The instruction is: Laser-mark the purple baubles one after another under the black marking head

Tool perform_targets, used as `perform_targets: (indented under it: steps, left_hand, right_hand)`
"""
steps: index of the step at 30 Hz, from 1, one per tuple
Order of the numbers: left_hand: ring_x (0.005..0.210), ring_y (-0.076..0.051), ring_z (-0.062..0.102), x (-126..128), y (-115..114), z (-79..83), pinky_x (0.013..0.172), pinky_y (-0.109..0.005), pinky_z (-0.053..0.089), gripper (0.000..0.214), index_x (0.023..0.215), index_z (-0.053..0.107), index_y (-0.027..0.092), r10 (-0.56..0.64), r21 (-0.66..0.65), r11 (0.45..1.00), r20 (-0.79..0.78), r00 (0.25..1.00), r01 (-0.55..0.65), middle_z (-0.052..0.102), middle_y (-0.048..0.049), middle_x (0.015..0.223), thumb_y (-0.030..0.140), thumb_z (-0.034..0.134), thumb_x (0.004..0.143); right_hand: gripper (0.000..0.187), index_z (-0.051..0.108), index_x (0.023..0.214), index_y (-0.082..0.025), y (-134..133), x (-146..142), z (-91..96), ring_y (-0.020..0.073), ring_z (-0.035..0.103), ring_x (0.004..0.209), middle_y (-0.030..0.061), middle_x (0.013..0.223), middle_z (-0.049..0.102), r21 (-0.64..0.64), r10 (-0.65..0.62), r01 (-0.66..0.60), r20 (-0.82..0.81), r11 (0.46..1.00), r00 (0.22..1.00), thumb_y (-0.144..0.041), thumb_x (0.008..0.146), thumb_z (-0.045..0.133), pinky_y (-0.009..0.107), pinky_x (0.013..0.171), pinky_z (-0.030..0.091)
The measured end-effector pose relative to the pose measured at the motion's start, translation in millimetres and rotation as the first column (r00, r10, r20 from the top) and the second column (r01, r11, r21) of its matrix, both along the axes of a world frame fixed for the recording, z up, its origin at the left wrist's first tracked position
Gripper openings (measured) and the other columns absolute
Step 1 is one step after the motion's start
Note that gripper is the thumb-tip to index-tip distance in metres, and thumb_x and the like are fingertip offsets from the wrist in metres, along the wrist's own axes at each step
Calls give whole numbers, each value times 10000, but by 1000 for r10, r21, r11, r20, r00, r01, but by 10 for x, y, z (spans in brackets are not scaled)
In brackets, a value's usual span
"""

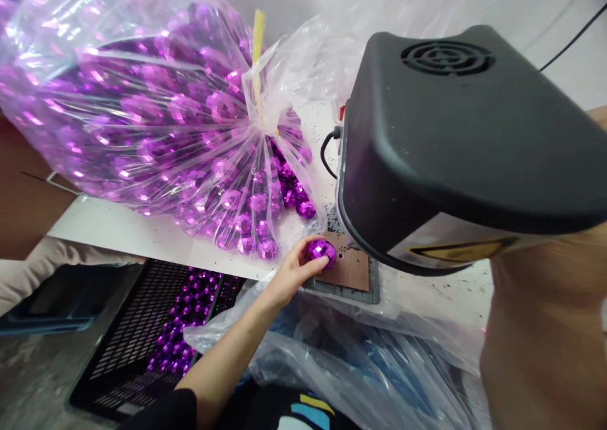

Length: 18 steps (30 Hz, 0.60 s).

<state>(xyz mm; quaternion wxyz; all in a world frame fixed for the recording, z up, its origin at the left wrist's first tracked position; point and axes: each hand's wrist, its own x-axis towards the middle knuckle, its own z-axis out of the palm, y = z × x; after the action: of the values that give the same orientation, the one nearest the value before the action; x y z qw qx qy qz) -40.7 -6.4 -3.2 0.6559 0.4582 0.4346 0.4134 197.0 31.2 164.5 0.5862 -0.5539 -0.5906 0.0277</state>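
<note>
My left hand (294,270) pinches a shiny purple faceted ball (321,253) between thumb and fingers. It is over the left part of a brown plate (353,272) with small holes, which lies on a grey metal base (374,291). Above and to the right looms a black machine housing (455,133) with round vents and a yellow warning label (458,251). Just behind my left hand, loose purple faceted pieces (294,190) spill from the mouth of a clear plastic bag (263,110). My right hand does not show; the machine housing blocks part of the right side.
A large clear bag (142,114) full of purple pieces covers the left of the white table (118,224). Below stands a black crate (118,329) holding more pieces. A person's sleeve (28,275) shows at left. Plastic sheeting (370,354) hangs in front; a brown shape (545,329) is at right.
</note>
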Motion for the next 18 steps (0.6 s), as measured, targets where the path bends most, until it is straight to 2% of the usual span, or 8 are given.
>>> perform_targets:
  steps: [3,6,10,14,18]
  left_hand:
    - [1178,-269,615,98,-17,-111,1050,-443,480,564,1298,583,195,51,226,974,-254,966,8,664,-101,1268,445,752,821]
    - [1177,-291,609,200,-3,-186,1047,-489,479,544,1307,581,206,124,380,924,-406,905,44,656,-116,1286,426,739,835]
    - [1159,-306,606,319,35,-221,1035,-526,469,475,1270,600,211,197,529,839,-514,835,127,670,-124,1253,411,717,855]
    - [1199,-312,591,414,59,-192,1084,-554,418,416,1232,608,205,192,572,785,-590,784,239,676,-123,1236,370,695,860]
    - [1208,-318,584,465,59,-164,1097,-567,403,390,1198,617,227,183,533,810,-626,758,244,672,-114,1235,353,704,839]
  right_hand:
    - [399,563,821,-128,-33,-59,68,-10,412,599,-19,620,415,-63,-17,12,-80,998,997,-518,904,544,230,590,235]
    - [336,570,774,-116,-33,-73,90,4,434,693,-6,681,419,-28,-58,57,-33,998,998,-431,891,582,246,629,238]
    - [309,581,776,-118,-3,-40,52,23,438,739,2,702,431,28,-33,34,-19,999,999,-408,878,605,250,653,271]
    - [395,569,756,-113,-12,-44,56,18,411,706,2,681,408,36,-42,43,-15,998,999,-489,878,589,258,639,233]
    - [367,578,752,-113,-28,-56,79,15,410,699,-1,685,436,-1,-62,62,-31,998,998,-457,874,603,255,643,252]
